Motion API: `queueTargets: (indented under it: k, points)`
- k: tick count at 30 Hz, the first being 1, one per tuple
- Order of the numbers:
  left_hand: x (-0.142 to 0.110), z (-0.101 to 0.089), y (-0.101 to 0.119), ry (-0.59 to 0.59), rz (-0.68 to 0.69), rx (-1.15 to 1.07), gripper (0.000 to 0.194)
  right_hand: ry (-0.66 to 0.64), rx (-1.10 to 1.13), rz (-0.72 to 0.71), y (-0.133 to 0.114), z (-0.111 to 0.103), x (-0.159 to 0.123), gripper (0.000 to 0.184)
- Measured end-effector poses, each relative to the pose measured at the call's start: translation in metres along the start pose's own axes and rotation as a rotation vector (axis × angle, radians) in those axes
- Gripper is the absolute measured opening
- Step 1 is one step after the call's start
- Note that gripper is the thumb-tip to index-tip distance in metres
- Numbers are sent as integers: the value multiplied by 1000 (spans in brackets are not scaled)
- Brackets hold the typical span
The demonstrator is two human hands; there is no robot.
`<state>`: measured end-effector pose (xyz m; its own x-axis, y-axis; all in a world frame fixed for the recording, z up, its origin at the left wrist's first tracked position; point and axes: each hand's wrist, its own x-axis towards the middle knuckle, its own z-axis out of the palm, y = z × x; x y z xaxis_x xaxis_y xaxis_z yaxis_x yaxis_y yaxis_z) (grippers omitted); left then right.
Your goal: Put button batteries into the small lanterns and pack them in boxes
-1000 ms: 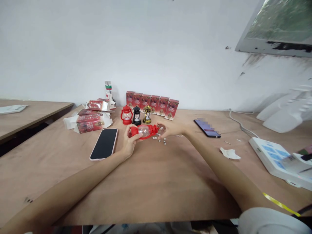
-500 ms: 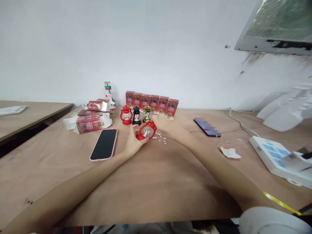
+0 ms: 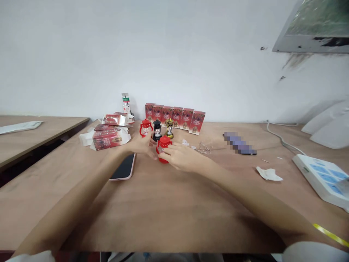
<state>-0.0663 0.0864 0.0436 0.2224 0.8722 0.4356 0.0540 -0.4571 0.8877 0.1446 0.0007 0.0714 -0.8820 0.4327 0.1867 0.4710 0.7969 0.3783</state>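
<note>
A small red toy lantern point(image 3: 164, 141) stands upright on the table between my two hands. The fingers of my right hand point(image 3: 182, 156) reach across its front and right side and grip it. On the lantern's other side is my left hand point(image 3: 144, 145), slightly blurred, its fingers apart and with nothing visible in it. Just behind stand a second red lantern point(image 3: 145, 126), a black lantern point(image 3: 157, 128) and a gold lantern point(image 3: 169, 129). My left forearm covers part of a dark-screened phone point(image 3: 123, 168).
Several red printed boxes point(image 3: 177, 117) line up near the wall. Torn-open boxes point(image 3: 107, 138) lie at left. Small white bits point(image 3: 185, 142) and thin wire-like pieces point(image 3: 204, 148) are scattered beyond my right hand. Farther right are another phone point(image 3: 238, 143), crumpled tissue point(image 3: 268, 174) and a white power strip point(image 3: 324, 178).
The red lantern, tilted in my left hand before, now stands upright on the table. My right hand has come back to it from the small pieces, and my left hand has loosened. The view shifted slightly.
</note>
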Motion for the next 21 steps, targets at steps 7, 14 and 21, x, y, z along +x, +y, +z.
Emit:
queueTargets:
  k: [7, 14, 21]
  points:
    - [27, -125, 45, -107, -329, 985, 63, 91, -70, -12, 7, -7, -5, 21]
    - [17, -143, 26, -72, -322, 1379, 61, 394, -89, 107, 30, -47, -21, 21]
    - [18, -118, 115, 126, 203, 1316, 53, 804, 218, 355, 39, -82, -8, 19]
